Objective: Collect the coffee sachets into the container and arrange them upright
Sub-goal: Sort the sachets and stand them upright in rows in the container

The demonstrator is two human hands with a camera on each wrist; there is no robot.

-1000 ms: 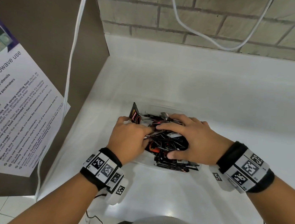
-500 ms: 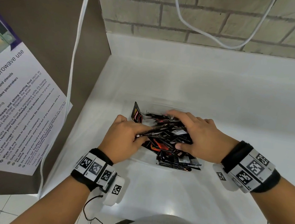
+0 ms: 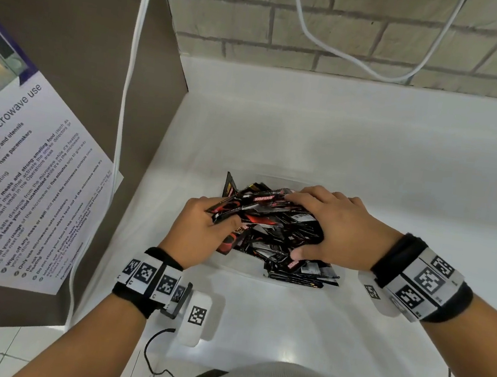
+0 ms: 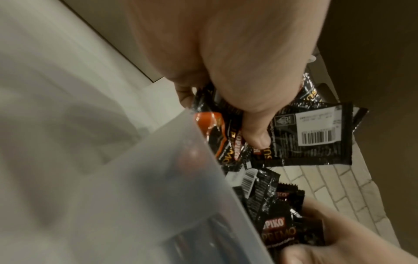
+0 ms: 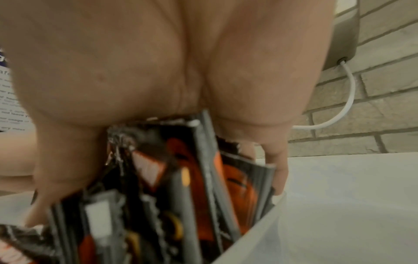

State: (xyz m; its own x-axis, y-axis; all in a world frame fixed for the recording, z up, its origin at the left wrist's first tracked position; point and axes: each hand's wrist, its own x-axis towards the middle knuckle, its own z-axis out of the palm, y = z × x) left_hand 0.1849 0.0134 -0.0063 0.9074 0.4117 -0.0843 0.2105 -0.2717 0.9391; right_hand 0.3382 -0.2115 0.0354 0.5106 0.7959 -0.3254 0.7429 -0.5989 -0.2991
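A translucent plastic container (image 3: 231,268) stands on the white counter, crammed with black-and-red coffee sachets (image 3: 274,223). My left hand (image 3: 215,218) grips a bunch of sachets at the container's left end; the left wrist view shows its thumb (image 4: 255,135) pressed on them beside the container wall (image 4: 158,178). My right hand (image 3: 302,223) lies over the pile, fingers across the top and thumb (image 3: 299,252) on the near side, clasping a bundle. In the right wrist view those sachets (image 5: 181,178) stand on edge under the palm. Several sachets (image 3: 299,273) lie flat at the near right.
A brown side panel with a microwave notice (image 3: 23,176) borders the counter on the left, with a white cable (image 3: 120,141) hanging down along it. A brick wall (image 3: 370,31) with another looping cable closes the back. Bare counter (image 3: 371,147) stretches behind and to the right.
My left hand has drawn slightly left and raised a tilted bunch of sachets. My right hand has stayed on the pile, its fingers sliding a little further left.
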